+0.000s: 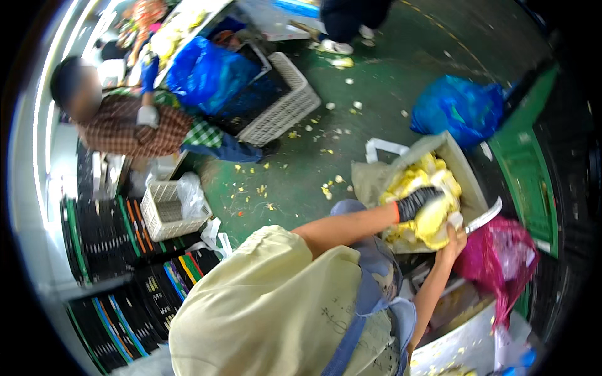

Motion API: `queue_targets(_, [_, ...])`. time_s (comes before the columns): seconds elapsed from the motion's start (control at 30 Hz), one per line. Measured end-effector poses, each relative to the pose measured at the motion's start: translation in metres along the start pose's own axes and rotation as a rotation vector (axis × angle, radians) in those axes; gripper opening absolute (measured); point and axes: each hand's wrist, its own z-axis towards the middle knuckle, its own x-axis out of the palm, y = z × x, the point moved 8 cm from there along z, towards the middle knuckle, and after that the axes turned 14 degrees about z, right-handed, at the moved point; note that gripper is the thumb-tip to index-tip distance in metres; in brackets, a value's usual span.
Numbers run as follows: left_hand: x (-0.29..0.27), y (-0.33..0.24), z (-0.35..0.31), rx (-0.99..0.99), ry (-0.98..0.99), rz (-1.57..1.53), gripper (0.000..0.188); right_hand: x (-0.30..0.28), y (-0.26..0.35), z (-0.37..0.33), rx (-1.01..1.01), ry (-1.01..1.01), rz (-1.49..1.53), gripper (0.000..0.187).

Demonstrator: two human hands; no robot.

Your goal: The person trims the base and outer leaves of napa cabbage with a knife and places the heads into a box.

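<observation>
My left hand (419, 203), in a dark grey-striped glove with an orange cuff, grips a yellow, leafy cabbage head (433, 227). It is over a pale bin (471, 172) heaped with similar yellow and white pieces (404, 182). My bare right hand (450, 245) is closed on a knife, close against the lower side of that cabbage. The knife's bright blade (486, 217) points up and right, past the bin's edge. Its handle is hidden in my fingers.
Blue bags (458, 111) lie beyond the bin. A magenta bag (498, 250) stands at its right, near a pale tray (451, 351). Left are a white basket (177, 216) and black crate stacks (100, 235). A co-worker (138, 122) stands far left; scraps litter the green floor (276, 188).
</observation>
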Motion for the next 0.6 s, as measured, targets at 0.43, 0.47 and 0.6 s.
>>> queue_targets(0.43, [-0.002, -0.002, -0.003, -0.338, -0.071, -0.328, 0.033, -0.020, 0.012, 0.003, -0.235, -0.112, -0.534, 0.047])
queue_targets(0.47, [-0.001, 0.004, -0.001, -0.327, -0.043, -0.328, 0.031, -0.012, -0.001, -0.001, -0.075, -0.035, -0.285, 0.046])
queue_targets(0.6, [0.000, 0.021, 0.003, -0.308, -0.005, -0.048, 0.029, 0.013, -0.016, -0.018, 0.184, 0.041, -0.231, 0.031])
